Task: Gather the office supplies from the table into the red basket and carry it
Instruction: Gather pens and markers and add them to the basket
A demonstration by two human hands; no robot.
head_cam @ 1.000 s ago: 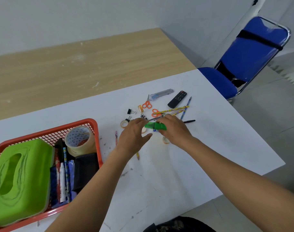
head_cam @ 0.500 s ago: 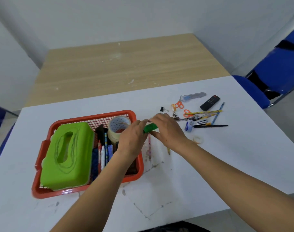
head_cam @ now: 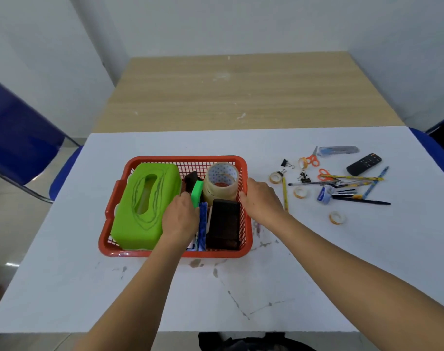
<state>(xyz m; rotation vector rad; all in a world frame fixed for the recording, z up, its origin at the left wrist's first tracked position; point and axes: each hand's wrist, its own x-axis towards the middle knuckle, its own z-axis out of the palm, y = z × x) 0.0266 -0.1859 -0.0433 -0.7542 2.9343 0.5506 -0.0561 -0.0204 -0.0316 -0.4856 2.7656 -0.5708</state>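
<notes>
The red basket (head_cam: pixel 188 158) stands mid-table on the white table (head_cam: pixel 241 287). It holds a green tissue box (head_cam: pixel 145 206), a big tape roll (head_cam: pixel 222 181), a black case (head_cam: pixel 224 226) and pens. My left hand (head_cam: pixel 181 216) is inside the basket and grips a small green item (head_cam: pixel 197 192) between the tissue box and the tape roll. My right hand (head_cam: pixel 262 198) rests against the basket's right rim with nothing in it. To the right lie loose supplies: orange scissors (head_cam: pixel 312 159), a remote (head_cam: pixel 364 164), a utility knife (head_cam: pixel 338 150), pencils (head_cam: pixel 350 177), small tape rolls (head_cam: pixel 337 217) and binder clips (head_cam: pixel 284 163).
A wooden table (head_cam: pixel 241 92) adjoins the white one at the back. Blue chairs stand at the left (head_cam: pixel 18 138) and at the right edge (head_cam: pixel 436 153). Walls close in behind and on both sides.
Both hands moved left from the pile of supplies to the basket. The green item, held in both hands before, is now held by the left hand alone inside the basket. The right hand let go.
</notes>
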